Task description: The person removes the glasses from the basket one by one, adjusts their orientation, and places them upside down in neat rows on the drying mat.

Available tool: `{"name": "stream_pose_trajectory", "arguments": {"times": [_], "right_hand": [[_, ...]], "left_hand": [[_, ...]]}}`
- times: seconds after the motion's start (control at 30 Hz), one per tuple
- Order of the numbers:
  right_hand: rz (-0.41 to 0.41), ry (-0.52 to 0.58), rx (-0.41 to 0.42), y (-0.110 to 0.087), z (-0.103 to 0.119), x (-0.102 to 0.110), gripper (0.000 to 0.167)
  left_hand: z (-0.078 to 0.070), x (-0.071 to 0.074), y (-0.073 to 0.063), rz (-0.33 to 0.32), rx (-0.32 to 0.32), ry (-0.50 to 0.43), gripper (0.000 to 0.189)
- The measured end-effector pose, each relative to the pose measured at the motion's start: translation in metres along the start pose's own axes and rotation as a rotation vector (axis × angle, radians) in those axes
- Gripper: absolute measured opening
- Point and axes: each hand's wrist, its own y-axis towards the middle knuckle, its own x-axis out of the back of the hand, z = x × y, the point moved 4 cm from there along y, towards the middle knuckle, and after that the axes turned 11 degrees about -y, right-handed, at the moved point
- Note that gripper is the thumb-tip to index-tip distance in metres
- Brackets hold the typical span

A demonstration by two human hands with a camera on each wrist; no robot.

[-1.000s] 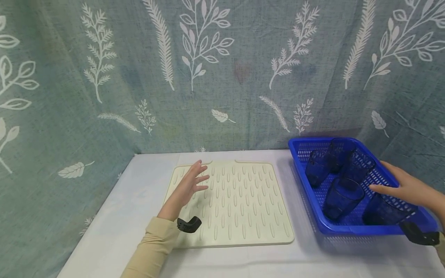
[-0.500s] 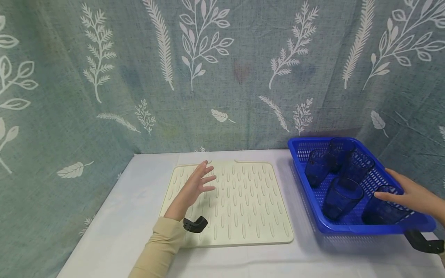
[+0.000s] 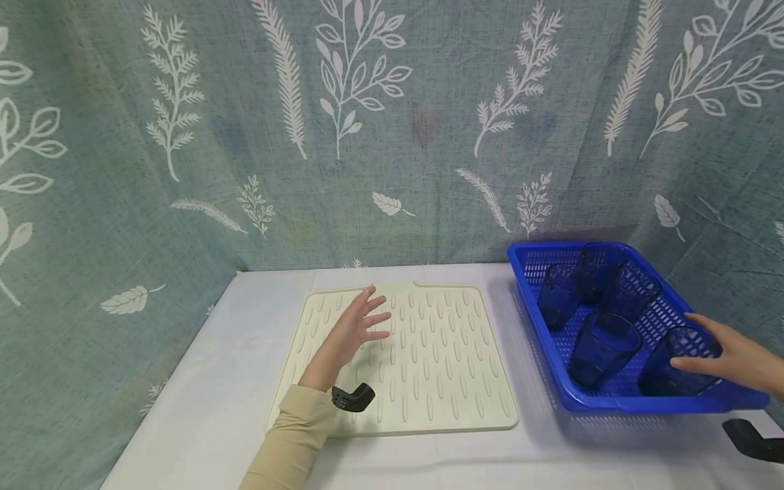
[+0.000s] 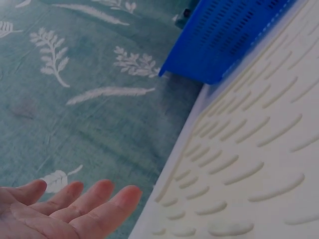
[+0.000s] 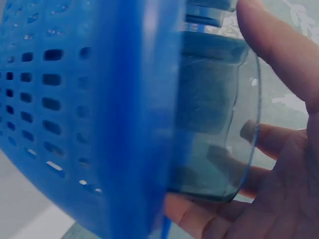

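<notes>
A blue plastic basket (image 3: 560, 381) on the right holds several clear drinking glasses, tinted blue by it in the head view. My right hand (image 3: 729, 350) is at the glass (image 3: 664, 378) in the basket's front right corner. In the right wrist view the fingers spread around this glass (image 5: 209, 114), some showing through its far wall, and the thumb (image 5: 279, 45) lies beside the rim. My left hand (image 3: 352, 333) hovers palm inward over a cream ridged mat (image 3: 441, 381), fingers apart and holding nothing.
Other glasses in the basket include an upright one (image 3: 603, 350) at front and one (image 3: 560, 299) at back left. The mat lies left of the basket on a white-covered table (image 3: 233, 367). A green leaf-patterned cloth (image 3: 422, 184) hangs behind.
My right hand has shifted slightly toward the front and right, down around the front right glass. My left hand has drifted right over the mat. Basket and glasses stay put.
</notes>
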Motion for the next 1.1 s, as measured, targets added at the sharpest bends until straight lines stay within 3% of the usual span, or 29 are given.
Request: {"name": "stream_pose_trajectory", "arguments": {"times": [0.53,0.77,1.1], "right_hand": [[0.037,0.038,-0.09,-0.006,-0.007,-0.011,0.11],[-0.019,0.018,-0.15,-0.007,-0.009,-0.012,0.112],[-0.138,-0.073,-0.213,-0.004,-0.014,-0.014,0.112]], "left_hand": [[0.009,-0.013,0.003,0.021,-0.002,-0.077,0.059],[0.013,-0.019,0.002,0.058,-0.009,-0.145,0.057],[0.016,-0.029,0.002,0.071,0.001,-0.147,0.055]]}}
